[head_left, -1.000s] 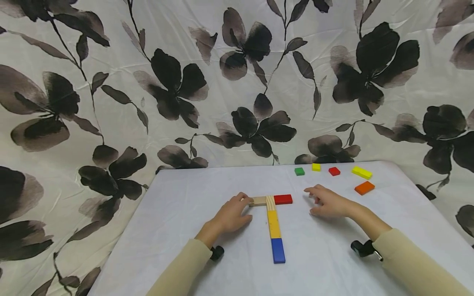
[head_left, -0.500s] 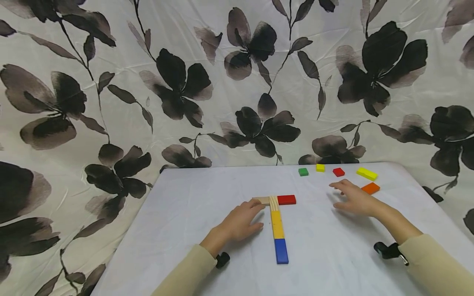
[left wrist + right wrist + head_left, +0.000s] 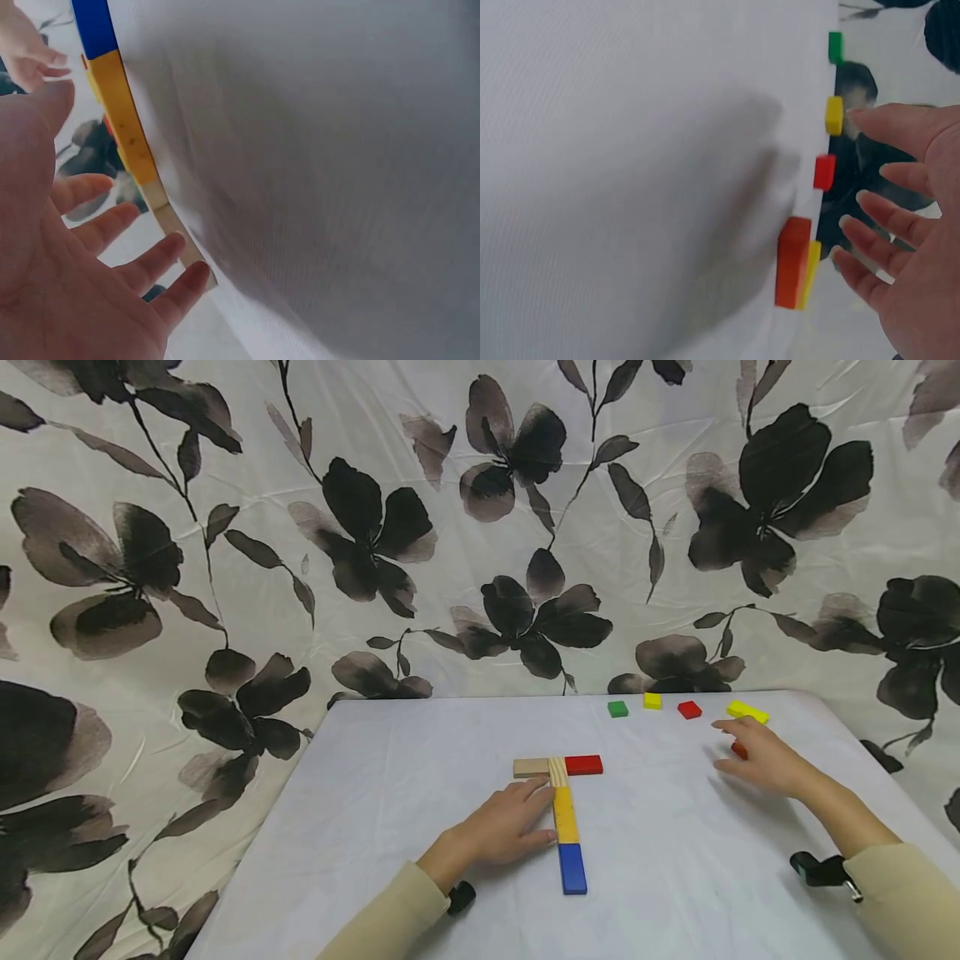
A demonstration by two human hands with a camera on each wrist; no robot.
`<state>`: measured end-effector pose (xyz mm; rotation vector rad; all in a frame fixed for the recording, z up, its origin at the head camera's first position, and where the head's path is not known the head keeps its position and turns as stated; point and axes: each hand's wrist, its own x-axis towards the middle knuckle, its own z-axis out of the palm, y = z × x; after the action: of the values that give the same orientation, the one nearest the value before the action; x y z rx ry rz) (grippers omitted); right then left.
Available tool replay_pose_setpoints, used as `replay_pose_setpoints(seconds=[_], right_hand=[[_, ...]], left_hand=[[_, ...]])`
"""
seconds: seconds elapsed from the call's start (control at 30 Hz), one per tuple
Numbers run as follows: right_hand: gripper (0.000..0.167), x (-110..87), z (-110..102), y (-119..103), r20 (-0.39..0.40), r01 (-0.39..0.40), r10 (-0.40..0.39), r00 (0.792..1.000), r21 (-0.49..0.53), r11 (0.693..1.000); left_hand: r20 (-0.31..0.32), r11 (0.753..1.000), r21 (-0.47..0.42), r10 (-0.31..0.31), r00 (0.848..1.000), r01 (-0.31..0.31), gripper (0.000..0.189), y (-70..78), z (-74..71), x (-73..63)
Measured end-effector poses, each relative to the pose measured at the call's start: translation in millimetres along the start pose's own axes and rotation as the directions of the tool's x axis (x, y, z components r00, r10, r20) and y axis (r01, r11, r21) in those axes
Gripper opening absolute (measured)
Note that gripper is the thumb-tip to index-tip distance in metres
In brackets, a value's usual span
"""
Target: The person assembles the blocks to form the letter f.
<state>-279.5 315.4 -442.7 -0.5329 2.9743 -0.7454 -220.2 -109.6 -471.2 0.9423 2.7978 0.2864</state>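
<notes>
As right hand (image 3: 767,762) nears orange block (image 3: 789,264), left hand (image 3: 498,827) nears golden block (image 3: 567,817), both loosely spread

White table (image 3: 675,877). Set in a T about midway across: tan block (image 3: 530,768) left, red block (image 3: 584,765) right, pale striped block (image 3: 557,770) between; golden block (image 3: 567,818) running nearer from it, blue block (image 3: 573,868) at the near end. Far right, in a row, left to right: green block (image 3: 618,709), small yellow block (image 3: 652,701), small red block (image 3: 689,710), long yellow block (image 3: 744,710). Orange block (image 3: 789,262) just nearer than the last, well apart from the T.
</notes>
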Motion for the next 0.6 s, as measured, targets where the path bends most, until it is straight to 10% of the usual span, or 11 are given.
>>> replay_pose_setpoints(seconds=[0.6], right_hand=[[0.073,-14.3,-7,48,-0.094,-0.174,0.174,0.98,0.008,0.985]], left_hand=[[0.08,0.998,0.056,-0.023,0.997,0.018,0.086,13.3,7.4,5.7]])
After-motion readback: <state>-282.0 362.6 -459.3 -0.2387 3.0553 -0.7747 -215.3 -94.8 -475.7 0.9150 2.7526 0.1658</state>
